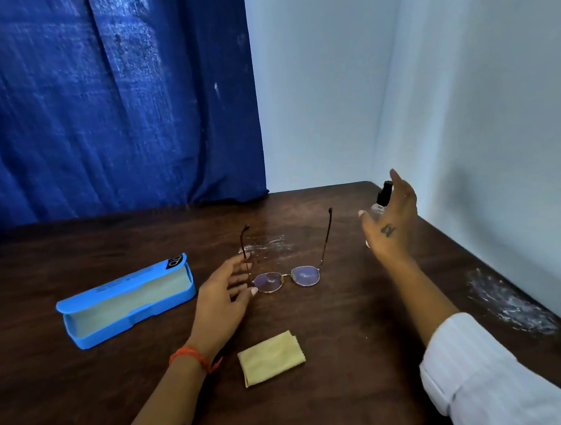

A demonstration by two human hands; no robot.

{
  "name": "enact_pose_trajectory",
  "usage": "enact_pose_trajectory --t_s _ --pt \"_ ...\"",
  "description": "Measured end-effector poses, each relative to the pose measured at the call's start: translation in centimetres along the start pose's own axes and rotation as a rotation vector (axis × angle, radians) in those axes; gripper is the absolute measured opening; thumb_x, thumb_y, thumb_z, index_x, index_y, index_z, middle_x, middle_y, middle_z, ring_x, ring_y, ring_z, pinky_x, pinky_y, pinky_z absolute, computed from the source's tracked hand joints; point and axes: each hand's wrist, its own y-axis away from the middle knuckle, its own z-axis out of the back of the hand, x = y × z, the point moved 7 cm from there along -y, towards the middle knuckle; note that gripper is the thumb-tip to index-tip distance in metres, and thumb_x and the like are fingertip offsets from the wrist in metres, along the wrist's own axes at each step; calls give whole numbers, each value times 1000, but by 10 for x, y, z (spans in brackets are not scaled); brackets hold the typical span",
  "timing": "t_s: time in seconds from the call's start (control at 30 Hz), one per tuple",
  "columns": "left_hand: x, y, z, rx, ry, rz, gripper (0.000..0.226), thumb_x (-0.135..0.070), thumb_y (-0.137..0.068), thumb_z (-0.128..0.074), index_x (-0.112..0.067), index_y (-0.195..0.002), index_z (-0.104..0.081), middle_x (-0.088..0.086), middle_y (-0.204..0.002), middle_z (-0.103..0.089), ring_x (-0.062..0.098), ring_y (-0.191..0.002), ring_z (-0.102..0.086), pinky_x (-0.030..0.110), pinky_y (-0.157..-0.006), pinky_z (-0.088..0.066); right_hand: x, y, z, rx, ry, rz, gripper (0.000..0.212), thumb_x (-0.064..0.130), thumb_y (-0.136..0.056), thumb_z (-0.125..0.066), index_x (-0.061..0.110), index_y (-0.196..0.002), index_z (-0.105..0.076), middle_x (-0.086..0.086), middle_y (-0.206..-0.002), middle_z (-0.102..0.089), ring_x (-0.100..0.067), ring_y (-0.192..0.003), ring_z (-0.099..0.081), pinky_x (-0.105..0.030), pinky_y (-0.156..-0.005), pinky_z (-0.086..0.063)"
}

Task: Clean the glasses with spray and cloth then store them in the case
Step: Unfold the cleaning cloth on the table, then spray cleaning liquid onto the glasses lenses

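Note:
The thin-framed glasses (290,276) lie on the dark wooden table (338,361) with both arms unfolded and pointing away from me. My left hand (226,291) rests just left of them, fingers apart, fingertips at the left arm and left lens rim. My right hand (389,222) is raised at the right with fingers spread in front of a small clear spray bottle (381,201) with a black cap; whether it grips the bottle cannot be told. A folded yellow cloth (270,357) lies near me. The blue case (126,300) stands open at the left.
A blue curtain (103,99) hangs behind the table and a pale wall (466,91) runs along the table's right edge. Whitish smears mark the wood beyond the glasses (268,244) and near the right edge (510,303).

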Motion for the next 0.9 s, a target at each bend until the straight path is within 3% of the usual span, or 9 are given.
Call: enact_pose_trajectory --t_s 0.13,0.3,0.5,0.6,0.67,0.7,0.77,0.8,0.9 --pt "-2 -3 -3 10 -23 -31 58 7 -77 -64 -23 -126 -49 -5 -108 -61 1 -100 -58 5 -78 -46 -19 2 -17 30 -19 35 87 -1 -77 -64 23 -145 -16 -16 -136 -42 -22 -111 -51 -24 -92 -39" --pt "-4 -3 -3 7 -88 -33 57 7 -77 -64 -25 -122 -51 -7 -98 -63 2 -91 -61 7 -77 -47 -33 -2 -20 14 11 77 84 1 -82 -58 38 -143 -12 -15 -113 -53 -29 -84 -60 -39 -76 -53" --pt "-10 0 -1 3 -170 -59 39 4 -78 -64 -18 -111 -62 -1 -95 -67 7 -87 -63 10 -78 -49 -21 1 -7 -9 -164 32 85 13 -85 -61 43 -142 -5 -7 -130 -52 -24 -107 -58 -33 -91 -47" --pt "-14 2 -1 -9 -204 -83 29 2 -78 -66 -15 -102 -68 2 -95 -69 9 -85 -63 13 -78 -49 2 10 13 -82 -282 62 80 18 -87 -61 32 -146 -9 15 -127 -44 -9 -108 -54 -6 -86 -39" --pt "-15 2 -1 -12 -219 -89 26 0 -78 -67 -14 -99 -69 2 -95 -69 9 -85 -63 15 -79 -49 19 24 25 -116 -359 90 74 22 -88 -60 29 -146 -14 25 -123 -47 -3 -103 -57 -4 -83 -42" --pt "-15 3 -1 -12 -225 -90 25 -2 -78 -67 -15 -99 -69 2 -96 -69 9 -86 -63 15 -79 -48 27 33 29 -122 -398 102 71 24 -88 -59 29 -145 -16 21 -123 -53 -7 -100 -61 -13 -83 -49" --pt "-15 3 -1 -16 -243 -90 24 -4 -79 -67 -16 -100 -68 -1 -98 -69 8 -89 -62 13 -78 -45 44 52 35 -109 -461 132 68 27 -86 -57 29 -144 -20 -8 -118 -60 -24 -88 -66 -39 -74 -58" --pt "-15 3 0 -18 -249 -89 24 -5 -79 -67 -17 -101 -68 -2 -98 -69 8 -90 -62 11 -78 -43 54 62 36 -92 -468 179 68 28 -86 -56 27 -144 -20 -17 -113 -60 -27 -80 -66 -40 -69 -58" --pt "-16 2 0 -20 -250 -78 25 -6 -79 -68 -16 -101 -68 -2 -99 -69 7 -91 -61 6 -75 -41 83 91 26 23 -434 391 66 26 -86 -54 19 -142 -20 -18 -114 -59 -10 -81 -64 -18 -68 -54"
